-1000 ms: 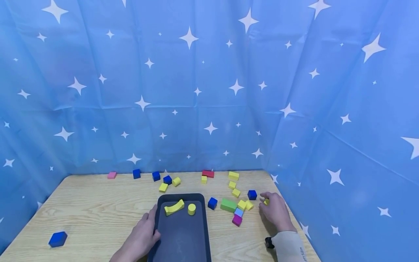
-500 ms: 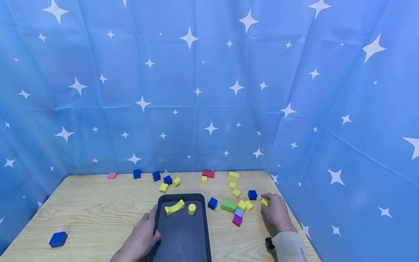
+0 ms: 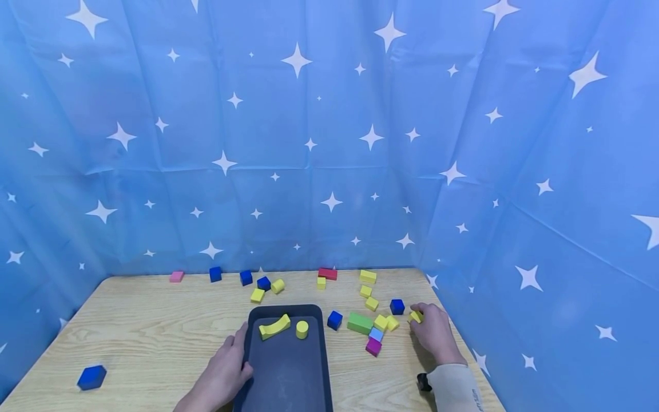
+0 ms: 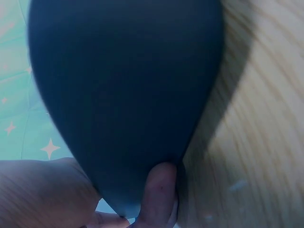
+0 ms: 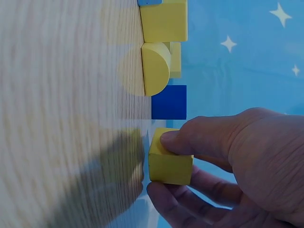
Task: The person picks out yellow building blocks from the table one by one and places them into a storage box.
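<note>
In the head view my left hand (image 3: 221, 366) grips the left wall of a dark grey tray (image 3: 325, 366). The left wrist view shows the tray's outer side (image 4: 128, 85), with a finger (image 4: 160, 190) lying against it. Inside the tray are a yellow arch block (image 3: 275, 327) and a yellow cylinder (image 3: 302, 329). At the right, my right hand (image 3: 436, 335) pinches a yellow block (image 5: 170, 168) between thumb and fingers, near the tabletop. A blue cube (image 3: 397, 306) sits just beyond that hand, and a yellow half-round block (image 5: 156, 69) is close by.
Right of the tray stand a blue cube (image 3: 334, 320), a green block (image 3: 360, 323), a light blue block (image 3: 376, 335) and a magenta block (image 3: 373, 347). Several blocks line the back, including a red one (image 3: 327, 273). Another blue block (image 3: 92, 377) lies front left. A starry curtain (image 3: 329, 143) surrounds the table.
My right hand was beside the yellow block, which showed little a second ago; now more of it is visible between thumb and fingers. The left hand and tray have stayed put.
</note>
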Available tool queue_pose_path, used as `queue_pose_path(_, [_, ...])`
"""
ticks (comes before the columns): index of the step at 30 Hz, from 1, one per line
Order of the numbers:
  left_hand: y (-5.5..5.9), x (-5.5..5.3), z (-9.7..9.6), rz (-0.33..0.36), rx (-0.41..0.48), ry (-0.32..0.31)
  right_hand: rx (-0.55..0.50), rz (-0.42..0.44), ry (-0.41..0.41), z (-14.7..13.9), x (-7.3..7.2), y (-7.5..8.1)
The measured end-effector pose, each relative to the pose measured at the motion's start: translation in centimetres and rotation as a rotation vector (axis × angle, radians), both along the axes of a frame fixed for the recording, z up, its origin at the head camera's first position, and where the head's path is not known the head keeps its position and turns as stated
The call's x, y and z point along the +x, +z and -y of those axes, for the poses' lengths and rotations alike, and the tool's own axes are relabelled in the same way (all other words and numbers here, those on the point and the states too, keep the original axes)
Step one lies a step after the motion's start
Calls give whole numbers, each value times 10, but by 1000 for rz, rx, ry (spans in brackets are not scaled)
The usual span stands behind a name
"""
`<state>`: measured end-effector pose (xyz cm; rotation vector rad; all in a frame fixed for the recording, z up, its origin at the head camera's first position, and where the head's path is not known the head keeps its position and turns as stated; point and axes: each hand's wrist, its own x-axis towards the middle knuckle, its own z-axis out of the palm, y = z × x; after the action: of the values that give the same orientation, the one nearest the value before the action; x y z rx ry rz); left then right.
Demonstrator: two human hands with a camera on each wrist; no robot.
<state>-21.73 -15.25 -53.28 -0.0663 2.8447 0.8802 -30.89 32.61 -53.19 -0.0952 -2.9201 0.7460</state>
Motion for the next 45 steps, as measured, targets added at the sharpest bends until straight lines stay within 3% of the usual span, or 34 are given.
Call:
queue_pose_path(19, [1,0,-1,35,20,9,-34,4,21,9,3,6])
queue_pose_path(29, [1,2,1,-6,25,-13,-51,14,16,26,5,14])
queue_pose_path(39, [1,3,0,-13,24,-20,-44,-72,62,45,11,21])
queue_pose_path(45, [2,3,1,-11,13,-22,-60,-71,96,59,15,23])
